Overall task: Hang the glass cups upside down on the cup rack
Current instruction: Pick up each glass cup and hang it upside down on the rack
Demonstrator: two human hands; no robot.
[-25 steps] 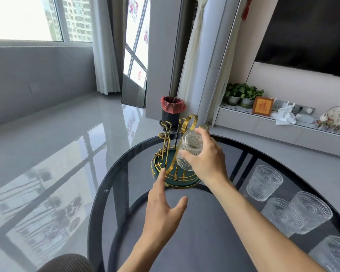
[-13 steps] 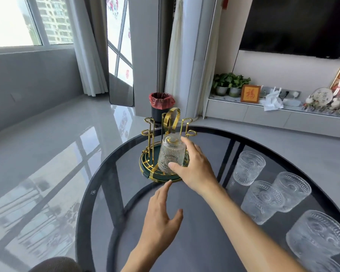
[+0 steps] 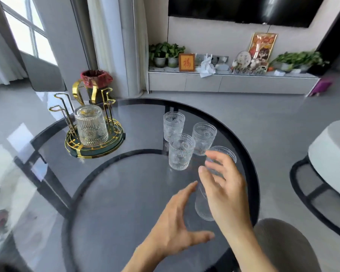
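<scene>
The gold wire cup rack on its dark green round base stands at the table's far left. One ribbed glass cup hangs upside down on it, with no hand on it. Several more glass cups stand upright at the right: one far, one beside it, one nearer. My right hand hovers with fingers spread over two further cups, partly hiding them; it grips neither. My left hand is open just left of the nearest cup.
The round dark glass table has a black rim. A bin with a red liner stands on the floor behind the rack. A white round table is to the right, a grey seat at lower right.
My right hand let go of the cup, which now hangs on the rack, and moved right to the loose cups. My left hand followed. The view swung right.
</scene>
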